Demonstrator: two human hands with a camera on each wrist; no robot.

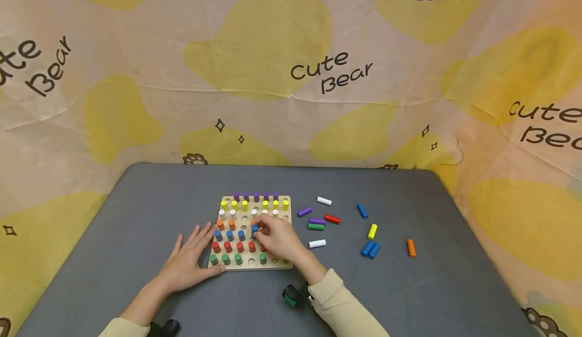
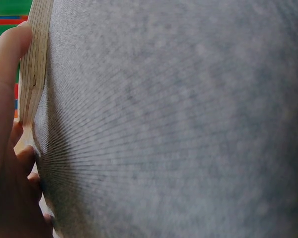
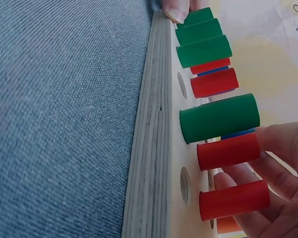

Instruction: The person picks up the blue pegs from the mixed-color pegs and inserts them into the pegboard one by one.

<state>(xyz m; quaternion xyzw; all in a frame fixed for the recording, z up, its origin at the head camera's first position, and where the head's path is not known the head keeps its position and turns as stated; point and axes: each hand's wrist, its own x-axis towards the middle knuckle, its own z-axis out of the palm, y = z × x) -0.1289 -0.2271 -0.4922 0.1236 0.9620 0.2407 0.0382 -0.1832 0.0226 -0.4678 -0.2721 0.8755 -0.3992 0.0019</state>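
Note:
A pale wooden pegboard [image 1: 250, 267] stands on the table with rows of purple, yellow, white, orange, blue, red and green pegs. My right hand [image 1: 282, 238] is over the board and pinches a blue peg [image 1: 254, 229] in the blue row; whether the peg is fully in its hole cannot be told. In the right wrist view, green [image 3: 221, 119] and red pegs [image 3: 228, 151] partly hide that hand's fingers. With fingers spread, my left hand [image 1: 186, 263] lies along the board's left side, its thumb [image 2: 20, 39] on the near left corner.
Loose pegs lie right of the board: purple [image 1: 304, 211], white [image 1: 317, 244], red [image 1: 332, 219], green [image 1: 316, 227], yellow [image 1: 372, 231], several blue [image 1: 361, 210] and one orange [image 1: 411, 248]. A printed cloth [image 1: 259, 39] hangs behind the grey table [image 1: 159, 195].

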